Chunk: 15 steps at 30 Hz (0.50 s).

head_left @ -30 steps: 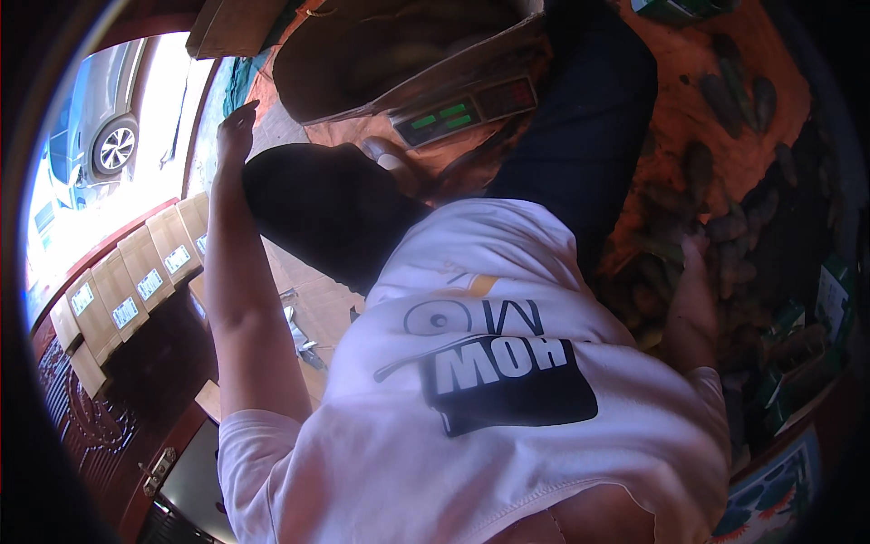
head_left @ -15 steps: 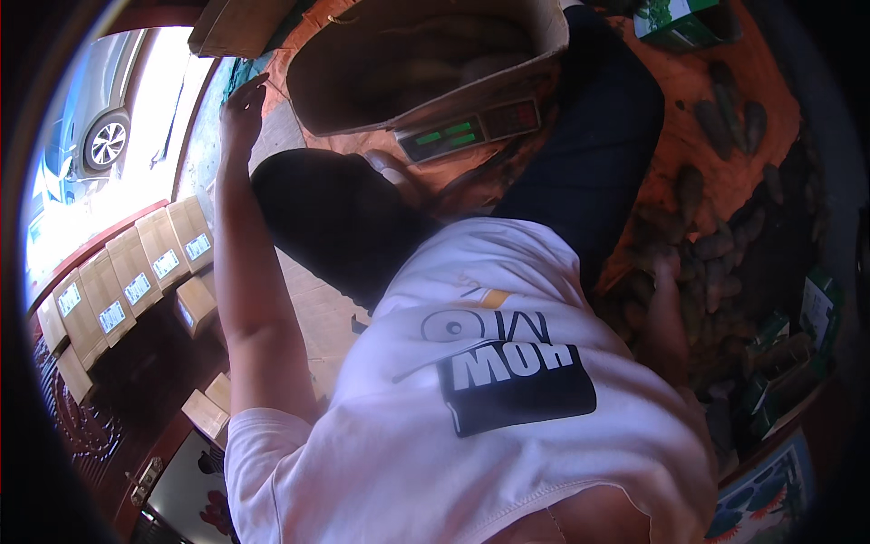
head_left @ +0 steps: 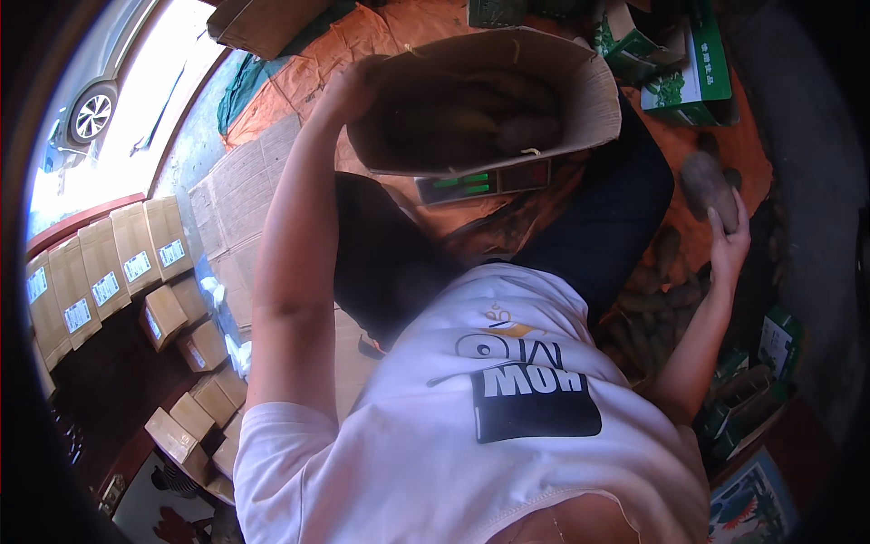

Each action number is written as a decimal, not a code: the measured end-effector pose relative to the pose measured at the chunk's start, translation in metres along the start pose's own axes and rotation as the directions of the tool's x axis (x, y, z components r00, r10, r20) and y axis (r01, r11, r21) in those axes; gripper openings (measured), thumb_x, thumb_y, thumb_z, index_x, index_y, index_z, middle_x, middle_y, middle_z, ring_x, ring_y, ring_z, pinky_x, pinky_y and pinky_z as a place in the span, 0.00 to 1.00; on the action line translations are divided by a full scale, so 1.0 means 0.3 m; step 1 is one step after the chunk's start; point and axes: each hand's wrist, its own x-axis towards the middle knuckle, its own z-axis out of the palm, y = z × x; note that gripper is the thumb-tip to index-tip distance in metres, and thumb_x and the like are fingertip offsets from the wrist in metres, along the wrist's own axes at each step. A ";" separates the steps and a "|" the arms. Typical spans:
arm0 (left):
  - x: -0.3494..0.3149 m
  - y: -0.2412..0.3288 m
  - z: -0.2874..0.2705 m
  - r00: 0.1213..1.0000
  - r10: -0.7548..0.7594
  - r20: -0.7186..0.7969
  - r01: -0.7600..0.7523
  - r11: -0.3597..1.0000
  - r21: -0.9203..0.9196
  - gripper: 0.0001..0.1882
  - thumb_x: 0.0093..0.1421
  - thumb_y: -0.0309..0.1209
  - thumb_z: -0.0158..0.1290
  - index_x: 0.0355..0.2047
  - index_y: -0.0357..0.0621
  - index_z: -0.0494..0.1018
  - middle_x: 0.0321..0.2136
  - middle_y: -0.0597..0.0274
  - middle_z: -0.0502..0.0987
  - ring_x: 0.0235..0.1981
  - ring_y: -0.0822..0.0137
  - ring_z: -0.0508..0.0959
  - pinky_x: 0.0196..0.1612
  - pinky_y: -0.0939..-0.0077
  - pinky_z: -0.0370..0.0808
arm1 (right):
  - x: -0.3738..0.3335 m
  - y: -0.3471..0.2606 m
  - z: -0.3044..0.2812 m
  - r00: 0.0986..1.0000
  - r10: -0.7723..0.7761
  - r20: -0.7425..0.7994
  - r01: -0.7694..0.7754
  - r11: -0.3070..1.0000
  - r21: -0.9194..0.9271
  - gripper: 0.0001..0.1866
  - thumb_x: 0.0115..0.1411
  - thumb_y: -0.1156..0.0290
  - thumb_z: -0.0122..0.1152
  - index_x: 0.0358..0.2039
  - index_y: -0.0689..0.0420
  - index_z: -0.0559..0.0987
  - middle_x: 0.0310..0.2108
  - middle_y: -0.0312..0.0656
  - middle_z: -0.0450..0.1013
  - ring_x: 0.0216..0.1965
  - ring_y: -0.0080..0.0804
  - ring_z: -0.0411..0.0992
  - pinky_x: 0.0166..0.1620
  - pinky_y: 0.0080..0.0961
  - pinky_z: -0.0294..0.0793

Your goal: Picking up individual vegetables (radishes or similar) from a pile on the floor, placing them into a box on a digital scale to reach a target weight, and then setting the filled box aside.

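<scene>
An open cardboard box (head_left: 584,100) sits on a digital scale (head_left: 476,184) with a lit green display. Inside the box lie several long, brownish tubers (head_left: 471,122), dim in the shade. My left hand (head_left: 346,92) is closed on the box's left rim, its fingertips partly hidden. Out to the right, my right hand (head_left: 732,240) grips a thick, brown tuber (head_left: 709,186), raised above the orange sheet. Below that hand, more tubers (head_left: 648,304) lie heaped beside my right leg.
Green-and-white cartons (head_left: 693,82) stand at the far right, others (head_left: 748,399) at the lower right. Orange sheeting (head_left: 299,82) and flattened cardboard (head_left: 245,195) cover the floor. Labelled brown boxes (head_left: 104,272) line the left. Another cardboard box (head_left: 263,23) stands at the far left.
My left hand has come from beside the box onto its left rim. My right hand has risen from the heap with a tuber. The view has shifted, showing more cartons at the far right.
</scene>
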 end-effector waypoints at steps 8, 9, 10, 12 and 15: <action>-0.018 0.019 0.016 0.996 -0.074 -0.043 0.078 0.991 0.111 0.22 0.61 0.24 0.45 0.55 0.53 0.74 0.46 0.43 0.79 0.47 0.42 0.79 0.50 0.52 0.78 | 0.162 -0.478 0.518 0.808 -0.369 0.460 0.330 0.929 0.167 0.30 0.54 0.75 0.70 0.59 0.56 0.74 0.53 0.45 0.75 0.54 0.34 0.73 0.58 0.29 0.69; -0.020 0.021 0.016 0.998 -0.026 -0.062 0.031 0.996 0.088 0.22 0.61 0.24 0.45 0.55 0.53 0.74 0.46 0.43 0.79 0.47 0.42 0.79 0.50 0.52 0.78 | 0.165 -0.495 0.567 0.800 -0.352 0.487 0.295 0.936 0.192 0.29 0.55 0.75 0.69 0.58 0.56 0.74 0.53 0.46 0.75 0.54 0.38 0.73 0.58 0.30 0.70; -0.023 0.025 0.017 0.997 -0.037 -0.066 0.042 0.996 0.073 0.22 0.61 0.24 0.45 0.55 0.54 0.74 0.44 0.43 0.79 0.47 0.42 0.79 0.50 0.52 0.78 | 0.173 -0.504 0.602 0.751 -0.384 0.537 0.293 0.923 0.249 0.27 0.55 0.75 0.68 0.57 0.56 0.74 0.53 0.46 0.75 0.54 0.41 0.73 0.58 0.32 0.70; -0.029 0.029 0.017 0.997 -0.042 -0.070 0.046 0.997 0.056 0.23 0.61 0.23 0.44 0.54 0.55 0.75 0.43 0.42 0.80 0.46 0.42 0.79 0.49 0.51 0.78 | 0.187 -0.503 0.652 0.788 -0.368 0.494 0.415 0.910 0.017 0.25 0.56 0.75 0.66 0.56 0.57 0.75 0.52 0.47 0.74 0.54 0.45 0.72 0.58 0.34 0.70; -0.030 0.036 0.013 1.000 -0.017 -0.013 0.016 1.000 -0.010 0.23 0.60 0.23 0.44 0.53 0.56 0.76 0.41 0.43 0.80 0.46 0.42 0.80 0.49 0.51 0.78 | 0.185 -0.454 0.617 0.809 -0.441 0.388 0.527 0.837 -0.148 0.22 0.58 0.76 0.63 0.54 0.57 0.75 0.52 0.49 0.72 0.54 0.51 0.71 0.57 0.37 0.70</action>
